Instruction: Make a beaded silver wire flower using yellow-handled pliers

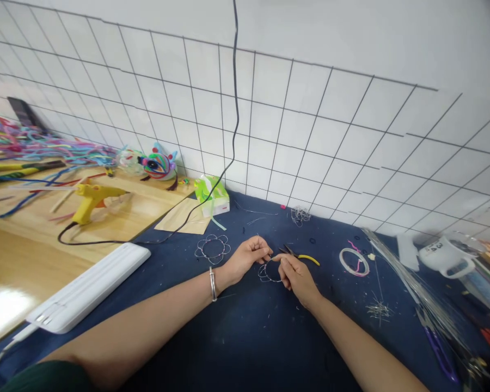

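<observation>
Over the dark blue cloth, my left hand (251, 258) and my right hand (298, 279) are close together, both with fingers pinched. Between them is a thin wire ring with small loops (265, 274), gripped at its upper edge by the left fingertips and on its right side by the right. The exact spot where the left fingertips meet the wire is too small to make out. Just behind my right hand lie pliers with yellow handles (308, 259), partly covered by that hand. A flower-shaped wire ring (213, 249) rests on the cloth left of my left hand.
At left are a white power strip (92, 286) and a yellow glue gun (93, 201), its black cord crossing the table. A tissue pack (213, 195) stands by the wall. Rightward lie a tape roll (354, 262), long wires (412, 277), purple-handled scissors (439, 348) and a white mug (447, 258).
</observation>
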### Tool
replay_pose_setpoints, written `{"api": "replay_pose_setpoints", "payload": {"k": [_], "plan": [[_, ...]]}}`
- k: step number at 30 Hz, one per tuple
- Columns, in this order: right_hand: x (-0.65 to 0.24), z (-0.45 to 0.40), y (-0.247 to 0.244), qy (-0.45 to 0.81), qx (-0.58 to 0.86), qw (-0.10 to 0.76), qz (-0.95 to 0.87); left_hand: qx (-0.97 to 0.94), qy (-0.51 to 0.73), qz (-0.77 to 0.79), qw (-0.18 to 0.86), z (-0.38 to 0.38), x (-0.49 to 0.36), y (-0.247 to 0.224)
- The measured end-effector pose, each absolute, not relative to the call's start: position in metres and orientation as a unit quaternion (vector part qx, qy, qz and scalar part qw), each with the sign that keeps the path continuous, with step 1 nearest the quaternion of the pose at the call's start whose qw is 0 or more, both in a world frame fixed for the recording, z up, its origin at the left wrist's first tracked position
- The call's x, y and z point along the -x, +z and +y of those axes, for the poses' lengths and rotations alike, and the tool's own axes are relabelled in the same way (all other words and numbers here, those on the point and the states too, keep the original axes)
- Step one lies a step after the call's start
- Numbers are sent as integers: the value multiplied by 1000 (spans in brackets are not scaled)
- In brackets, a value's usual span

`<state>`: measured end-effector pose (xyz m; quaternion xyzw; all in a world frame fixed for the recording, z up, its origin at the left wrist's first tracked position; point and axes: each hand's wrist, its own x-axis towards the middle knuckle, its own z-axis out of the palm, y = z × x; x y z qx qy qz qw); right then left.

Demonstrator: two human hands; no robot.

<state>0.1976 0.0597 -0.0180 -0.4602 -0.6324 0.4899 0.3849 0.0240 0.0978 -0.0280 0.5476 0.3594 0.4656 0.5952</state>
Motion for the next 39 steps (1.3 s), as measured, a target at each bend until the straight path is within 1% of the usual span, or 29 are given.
{"api": "replay_pose_setpoints", "payload": {"k": [6,11,20,31,39], "plan": [[-199,65,-22,503,445,392,-629,-572,439,350,598,99,-25,-30],[-201,64,-24,493,460,396,-623,-571,425,341,614,98,-23,-27],[-200,62,-28,457,499,405,-614,-514,419,290,690,92,-17,-21],[-202,61,-23,418,504,449,-607,-522,385,316,692,92,-17,-21],[-203,60,-24,408,523,454,-595,-487,406,316,706,94,-17,-21]]}}
